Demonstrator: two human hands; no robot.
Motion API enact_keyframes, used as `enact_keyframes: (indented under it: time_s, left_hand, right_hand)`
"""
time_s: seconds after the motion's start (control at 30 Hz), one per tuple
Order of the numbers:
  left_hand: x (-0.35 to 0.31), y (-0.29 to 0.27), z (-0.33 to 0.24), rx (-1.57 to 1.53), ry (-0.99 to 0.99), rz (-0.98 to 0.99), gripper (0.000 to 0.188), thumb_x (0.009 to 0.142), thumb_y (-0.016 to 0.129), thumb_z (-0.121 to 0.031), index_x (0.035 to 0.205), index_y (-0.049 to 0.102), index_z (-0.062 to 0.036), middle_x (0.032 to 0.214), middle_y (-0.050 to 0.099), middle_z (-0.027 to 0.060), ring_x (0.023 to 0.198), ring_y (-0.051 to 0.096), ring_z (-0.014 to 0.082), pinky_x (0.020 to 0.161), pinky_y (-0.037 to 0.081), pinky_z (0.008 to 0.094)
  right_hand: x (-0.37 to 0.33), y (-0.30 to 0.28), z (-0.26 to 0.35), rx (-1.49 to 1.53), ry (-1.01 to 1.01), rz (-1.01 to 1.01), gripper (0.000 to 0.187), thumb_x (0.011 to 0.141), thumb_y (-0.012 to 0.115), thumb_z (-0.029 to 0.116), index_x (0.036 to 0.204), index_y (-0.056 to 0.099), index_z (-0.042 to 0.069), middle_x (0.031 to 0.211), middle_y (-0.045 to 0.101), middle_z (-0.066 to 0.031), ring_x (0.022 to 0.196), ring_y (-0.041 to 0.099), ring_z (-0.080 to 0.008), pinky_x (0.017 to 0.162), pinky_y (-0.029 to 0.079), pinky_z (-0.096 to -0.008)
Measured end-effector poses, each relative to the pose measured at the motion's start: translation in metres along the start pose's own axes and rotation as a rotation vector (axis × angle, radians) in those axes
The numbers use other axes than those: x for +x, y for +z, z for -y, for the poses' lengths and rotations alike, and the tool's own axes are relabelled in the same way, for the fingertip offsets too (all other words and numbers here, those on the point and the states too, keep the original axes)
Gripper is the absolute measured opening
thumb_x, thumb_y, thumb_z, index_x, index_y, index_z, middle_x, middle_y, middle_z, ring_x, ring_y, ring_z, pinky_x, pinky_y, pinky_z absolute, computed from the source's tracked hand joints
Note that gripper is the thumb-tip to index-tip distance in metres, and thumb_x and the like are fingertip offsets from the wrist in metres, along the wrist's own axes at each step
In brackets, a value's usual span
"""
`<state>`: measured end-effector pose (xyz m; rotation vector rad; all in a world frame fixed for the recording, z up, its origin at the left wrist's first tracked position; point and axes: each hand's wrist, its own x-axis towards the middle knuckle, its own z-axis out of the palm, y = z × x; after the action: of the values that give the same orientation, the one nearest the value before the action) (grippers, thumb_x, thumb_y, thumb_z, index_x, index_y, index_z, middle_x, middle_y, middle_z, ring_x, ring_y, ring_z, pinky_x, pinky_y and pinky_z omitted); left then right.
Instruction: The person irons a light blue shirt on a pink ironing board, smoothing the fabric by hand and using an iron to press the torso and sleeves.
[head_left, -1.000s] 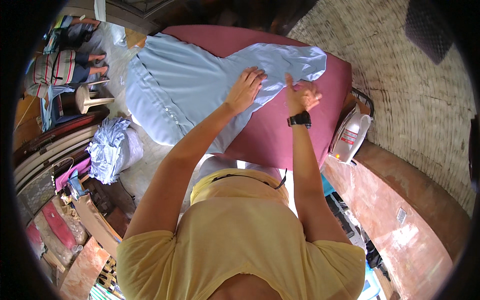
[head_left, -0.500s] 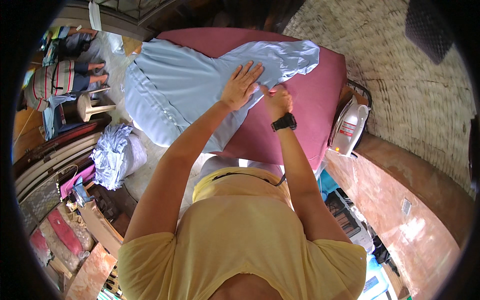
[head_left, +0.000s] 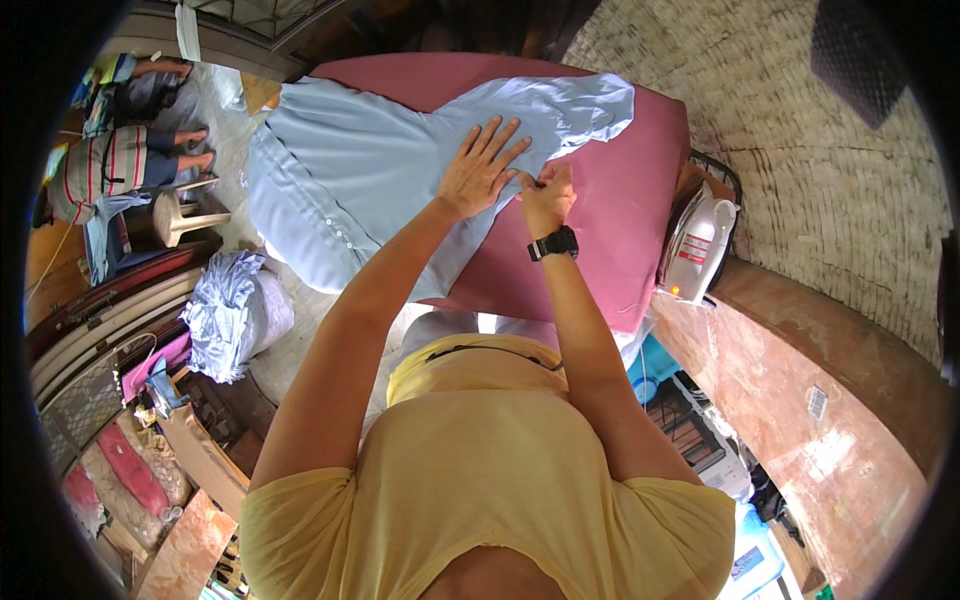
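Observation:
A light blue buttoned shirt (head_left: 350, 150) lies spread over a maroon padded board (head_left: 590, 240), its sleeve stretched out to the right and still wrinkled near the end. My left hand (head_left: 483, 172) rests flat on the shirt near the base of the sleeve, fingers spread. Close beside it, my right hand (head_left: 549, 195), with a black watch on the wrist, has its fingers curled and pinched at the sleeve's lower edge. The fingertips partly hide the cloth there.
A white iron (head_left: 697, 250) with a small orange light stands at the board's right end. On the left are a bundle of pale blue clothes (head_left: 225, 310), a beige stool (head_left: 180, 218) and another person (head_left: 110, 170). A stone-coloured counter (head_left: 800, 390) runs along the right.
My right hand has shifted a little left along the sleeve's edge, closer to my left hand. The left hand stays flat in nearly the same place.

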<state>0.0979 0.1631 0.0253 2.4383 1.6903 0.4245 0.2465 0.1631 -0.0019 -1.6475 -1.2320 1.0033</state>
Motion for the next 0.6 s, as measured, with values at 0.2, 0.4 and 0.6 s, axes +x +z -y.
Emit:
enact_keyframes:
  time_s: [0.2, 0.4, 0.6]
  left_hand:
    - [-0.004, 0.014, 0.017, -0.202, -0.032, -0.067, 0.050, 0.101, 0.044, -0.032, 0.150, 0.038, -0.0208, 0.161, 0.025, 0.0039, 0.149, 0.018, 0.0311, 0.121, 0.015, 0.0524]
    - [-0.003, 0.004, 0.002, 0.061, -0.078, -0.008, 0.052, 0.102, 0.042, -0.035, 0.153, 0.034, -0.0255, 0.163, 0.021, 0.0004, 0.150, 0.013, 0.0321, 0.119, 0.012, 0.0576]
    - [-0.003, 0.008, 0.009, 0.083, -0.087, 0.052, 0.055, 0.102, 0.040, -0.041, 0.155, 0.029, -0.0287, 0.165, 0.014, -0.0005, 0.152, 0.006, 0.0327, 0.120, 0.009, 0.0578]
  right_hand:
    - [-0.004, -0.010, 0.018, 0.044, 0.135, 0.050, 0.040, 0.072, 0.085, 0.003, 0.082, 0.046, 0.001, 0.066, 0.060, -0.0091, 0.053, 0.063, -0.0140, 0.044, 0.055, -0.0286]
    - [-0.010, 0.005, 0.000, 0.038, 0.029, -0.057, 0.040, 0.070, 0.084, 0.006, 0.083, 0.046, 0.004, 0.065, 0.059, -0.0098, 0.056, 0.064, -0.0241, 0.053, 0.051, -0.0356]
    - [-0.034, 0.005, -0.005, 0.104, 0.125, 0.106, 0.035, 0.071, 0.081, 0.004, 0.083, 0.049, 0.004, 0.065, 0.060, -0.0090, 0.054, 0.062, -0.0200, 0.051, 0.050, -0.0337]
